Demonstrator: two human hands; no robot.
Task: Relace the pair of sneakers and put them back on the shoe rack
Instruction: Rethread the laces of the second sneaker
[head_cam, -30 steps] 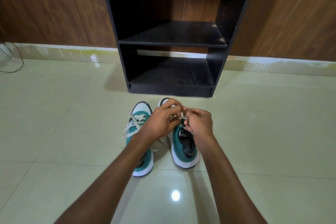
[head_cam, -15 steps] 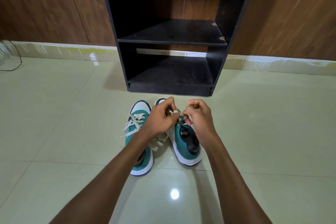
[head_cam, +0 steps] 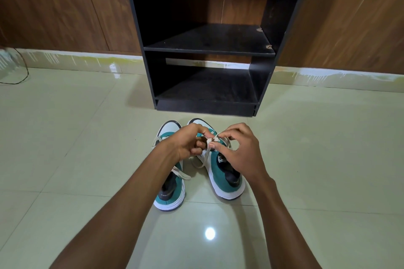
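step: tying right sneaker (head_cam: 227,172) | left hand (head_cam: 188,144), right hand (head_cam: 242,150) both pinching lace (head_cam: 210,140) | advice: even tension, snug knot; rack (head_cam: 209,50) empty

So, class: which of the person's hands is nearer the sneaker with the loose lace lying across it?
Left. The left hand is directly over that sneaker; the right hand is over the other sneaker.

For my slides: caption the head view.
Both hands work the right sneaker's lace before the shoe rack.
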